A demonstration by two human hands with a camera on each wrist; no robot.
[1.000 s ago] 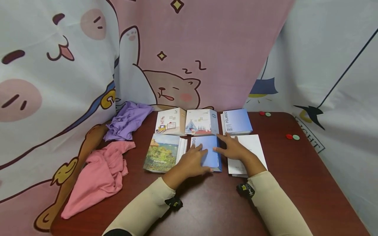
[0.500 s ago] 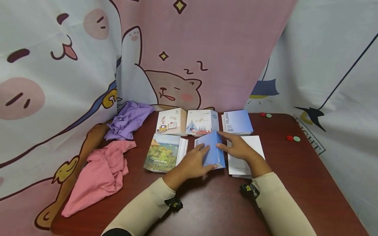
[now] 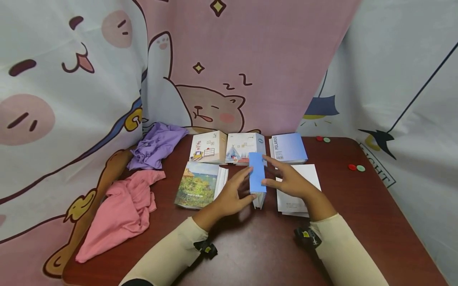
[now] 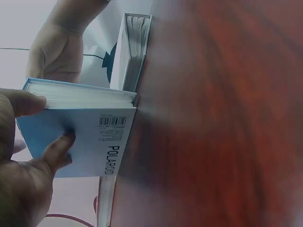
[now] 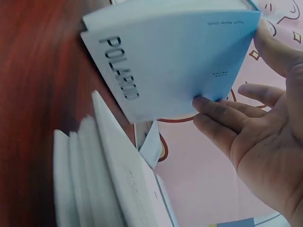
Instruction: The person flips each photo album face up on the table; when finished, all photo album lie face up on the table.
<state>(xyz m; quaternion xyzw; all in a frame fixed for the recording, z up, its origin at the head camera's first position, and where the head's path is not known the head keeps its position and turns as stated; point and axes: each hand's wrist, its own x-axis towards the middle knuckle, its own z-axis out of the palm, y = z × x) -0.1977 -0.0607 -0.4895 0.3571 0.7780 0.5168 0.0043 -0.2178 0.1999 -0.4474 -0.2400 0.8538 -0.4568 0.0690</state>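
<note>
A blue photo album [image 3: 257,172], marked POLAROID, stands upright with its spine on top and its page ends toward me. My left hand [image 3: 230,194] holds it from the left: in the left wrist view the thumb lies on the page ends and fingertips press the cover. From the other side my right hand [image 3: 291,180] steadies it. The right wrist view shows that hand's fingertips on the blue cover [image 5: 165,61] and its thumb at the upper corner. Beneath the right forearm lies a white album [image 3: 293,202], partly hidden by the hand.
Left of the hands lies a landscape-covered album [image 3: 196,184]. Behind are two illustrated white albums [image 3: 207,147] and another blue album [image 3: 289,147]. Pink cloth [image 3: 123,214] and purple cloth [image 3: 157,145] lie at left. Red discs [image 3: 352,167] and green discs [image 3: 360,168] sit at right.
The blue album has turned from lying flat, through a tilt, to standing with its spine up. Both hands have stayed on it, the right one shifting slightly to the right.
</note>
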